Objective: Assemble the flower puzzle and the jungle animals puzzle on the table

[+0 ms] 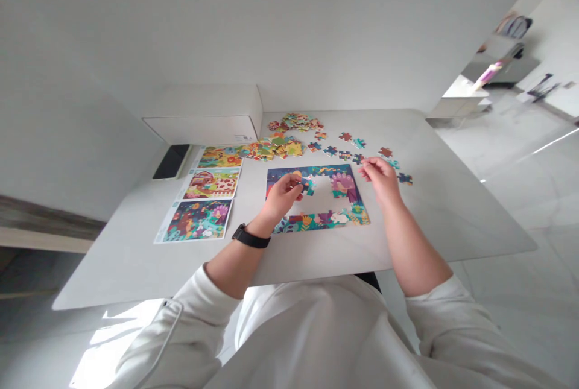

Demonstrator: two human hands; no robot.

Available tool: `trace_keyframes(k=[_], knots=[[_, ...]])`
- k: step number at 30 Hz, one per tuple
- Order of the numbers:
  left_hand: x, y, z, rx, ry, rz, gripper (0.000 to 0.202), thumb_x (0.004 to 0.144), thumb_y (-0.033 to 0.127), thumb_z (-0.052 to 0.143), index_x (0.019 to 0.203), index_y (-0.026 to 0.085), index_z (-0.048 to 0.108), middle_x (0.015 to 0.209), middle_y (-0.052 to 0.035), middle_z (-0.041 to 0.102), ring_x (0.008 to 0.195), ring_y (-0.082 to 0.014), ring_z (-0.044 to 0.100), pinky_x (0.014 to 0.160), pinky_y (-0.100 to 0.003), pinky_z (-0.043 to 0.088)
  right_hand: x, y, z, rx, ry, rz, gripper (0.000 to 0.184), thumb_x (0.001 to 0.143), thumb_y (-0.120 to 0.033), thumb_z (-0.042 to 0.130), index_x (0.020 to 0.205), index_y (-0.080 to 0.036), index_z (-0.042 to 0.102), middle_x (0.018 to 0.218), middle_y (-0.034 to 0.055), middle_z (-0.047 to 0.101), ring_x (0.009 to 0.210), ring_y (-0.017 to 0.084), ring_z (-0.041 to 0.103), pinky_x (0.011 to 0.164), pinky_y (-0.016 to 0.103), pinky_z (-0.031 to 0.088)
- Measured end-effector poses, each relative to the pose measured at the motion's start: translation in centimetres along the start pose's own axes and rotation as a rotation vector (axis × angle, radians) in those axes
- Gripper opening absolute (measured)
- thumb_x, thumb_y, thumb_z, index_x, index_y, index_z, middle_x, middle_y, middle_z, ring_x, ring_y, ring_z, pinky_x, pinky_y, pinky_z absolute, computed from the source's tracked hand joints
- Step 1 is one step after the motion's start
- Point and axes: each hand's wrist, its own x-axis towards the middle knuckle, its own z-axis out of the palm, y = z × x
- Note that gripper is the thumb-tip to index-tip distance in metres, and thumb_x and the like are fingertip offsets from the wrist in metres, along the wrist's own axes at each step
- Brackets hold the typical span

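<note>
A partly built jigsaw puzzle (337, 218) lies flat on the white table (434, 208), its coloured border joined and a bare gap in its middle. My left hand (284, 193) rests over the puzzle's left side, fingers pinched on a small teal puzzle piece (309, 186) at the gap's edge. A black watch (250, 236) is on that wrist. My right hand (381, 175) hovers by the puzzle's upper right corner, fingertips pinched together next to a loose dark piece (358, 159); what they hold is too small to make out.
Loose pieces (385, 152) lie scattered beyond the puzzle, with a heap of pieces (275, 148) and another (296, 122) further back. A sheet with three reference pictures (205, 196) lies left. A white box (203, 113) and a black phone (171, 161) sit at the far left.
</note>
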Motion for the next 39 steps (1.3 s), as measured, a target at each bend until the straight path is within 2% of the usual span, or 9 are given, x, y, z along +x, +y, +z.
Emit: trace_keyframes(k=[2, 5, 12, 16, 19, 29, 34, 39], knots=[[0.0, 0.0, -0.1, -0.001, 0.019, -0.006, 0.034, 0.084, 0.041, 0.083, 0.103, 0.019, 0.067, 0.082, 0.001, 0.069, 0.063, -0.0116, 0.067, 0.062, -0.026, 0.056, 0.7, 0.3, -1.0, -0.004, 0.082, 0.0, 0.034, 0.087, -0.057, 0.077, 0.094, -0.024, 0.07, 0.08, 0.0024, 0.076, 0.068, 0.015, 0.066, 0.059, 0.026, 0.049], [0.2, -0.2, -0.1, 0.018, 0.028, 0.009, 0.035, 0.084, 0.043, 0.083, 0.104, 0.018, 0.069, 0.084, -0.0001, 0.07, 0.065, -0.0115, 0.066, 0.063, -0.025, 0.055, 0.7, 0.7, -0.9, -0.018, 0.054, 0.005, 0.033, 0.086, -0.055, 0.077, 0.095, -0.024, 0.071, 0.079, 0.0024, 0.075, 0.068, 0.015, 0.066, 0.061, 0.027, 0.05], [0.0, -0.6, 0.2, 0.079, -0.006, 0.047, 0.036, 0.086, 0.044, 0.082, 0.108, 0.018, 0.07, 0.076, 0.0016, 0.067, 0.061, -0.0105, 0.062, 0.06, -0.024, 0.05, -1.7, 1.2, 2.2, -0.154, -0.317, -0.04, 0.032, 0.094, -0.054, 0.071, 0.106, -0.024, 0.075, 0.088, 0.0053, 0.08, 0.081, 0.022, 0.076, 0.077, 0.036, 0.059], [-0.2, -0.6, 0.5, 0.016, -0.046, 0.061, 0.04, 0.084, 0.045, 0.085, 0.108, 0.019, 0.067, 0.074, 0.003, 0.066, 0.062, -0.0106, 0.061, 0.061, -0.024, 0.05, -2.7, 1.0, 3.1, -0.298, -0.551, -0.098, 0.029, 0.095, -0.049, 0.071, 0.111, -0.026, 0.078, 0.092, 0.0055, 0.082, 0.078, 0.022, 0.073, 0.075, 0.036, 0.057], [-0.2, -0.7, 0.7, -0.026, -0.054, 0.062, 0.04, 0.082, 0.044, 0.088, 0.102, 0.02, 0.063, 0.073, 0.0035, 0.066, 0.062, -0.0104, 0.061, 0.061, -0.023, 0.049, -3.1, 0.8, 3.4, -0.374, -0.662, -0.15, 0.028, 0.096, -0.047, 0.071, 0.109, -0.025, 0.081, 0.089, 0.0049, 0.081, 0.073, 0.02, 0.069, 0.071, 0.033, 0.054], [-0.1, -1.0, 1.0, -0.046, -0.07, 0.017, 0.041, 0.079, 0.044, 0.09, 0.094, 0.021, 0.061, 0.072, 0.0041, 0.063, 0.06, -0.0098, 0.057, 0.059, -0.023, 0.048, -3.0, 1.0, 3.3, -0.366, -0.678, -0.154, 0.033, 0.097, -0.052, 0.071, 0.111, -0.024, 0.08, 0.087, 0.0042, 0.078, 0.073, 0.019, 0.066, 0.07, 0.032, 0.051], [-0.3, -0.9, 1.1, -0.033, -0.092, 0.019, 0.041, 0.078, 0.045, 0.09, 0.098, 0.02, 0.064, 0.072, 0.0036, 0.064, 0.06, -0.01, 0.058, 0.059, -0.023, 0.046, -3.3, 0.5, 3.5, -0.337, -0.672, -0.147, 0.036, 0.095, -0.056, 0.073, 0.11, -0.024, 0.079, 0.085, 0.0041, 0.077, 0.072, 0.019, 0.065, 0.07, 0.033, 0.052], [-0.6, -0.5, 1.1, 0.013, -0.096, 0.023, 0.038, 0.081, 0.046, 0.087, 0.102, 0.02, 0.069, 0.074, 0.0021, 0.067, 0.062, -0.0112, 0.059, 0.061, -0.024, 0.047, -3.5, -0.6, 3.6, -0.332, -0.67, -0.148, 0.036, 0.095, -0.06, 0.072, 0.095, -0.024, 0.077, 0.081, 0.0022, 0.074, 0.07, 0.018, 0.062, 0.068, 0.031, 0.048]])
